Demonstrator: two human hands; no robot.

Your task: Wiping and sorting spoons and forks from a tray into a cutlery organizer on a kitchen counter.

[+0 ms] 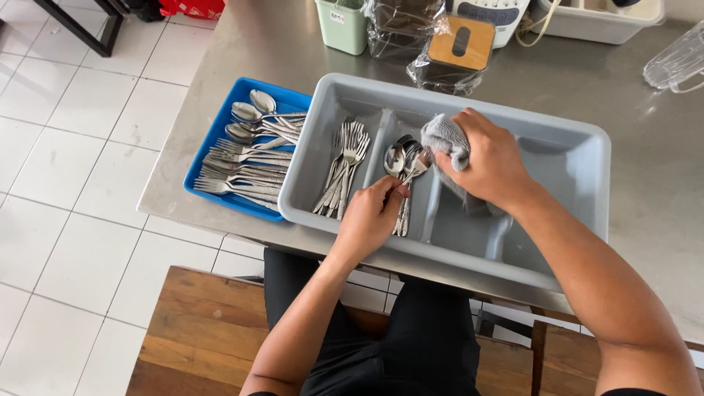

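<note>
A grey divided cutlery bin (579,139) sits on the steel counter. Its left compartment holds several forks (345,165); the middle one holds spoons (400,155). My left hand (370,216) grips the handle of a spoon (418,167) over the middle compartment. My right hand (491,161) holds a grey cloth (444,136) bunched against that spoon's bowl. A blue tray (220,125) to the left carries several forks and spoons (249,158).
The steel counter (631,88) has a green container (343,26), a plastic-wrapped box with a wooden lid (458,51), a white bin (601,22) and a clear jug (678,62) at the back. A wooden bench (198,330) stands below, on white floor tiles.
</note>
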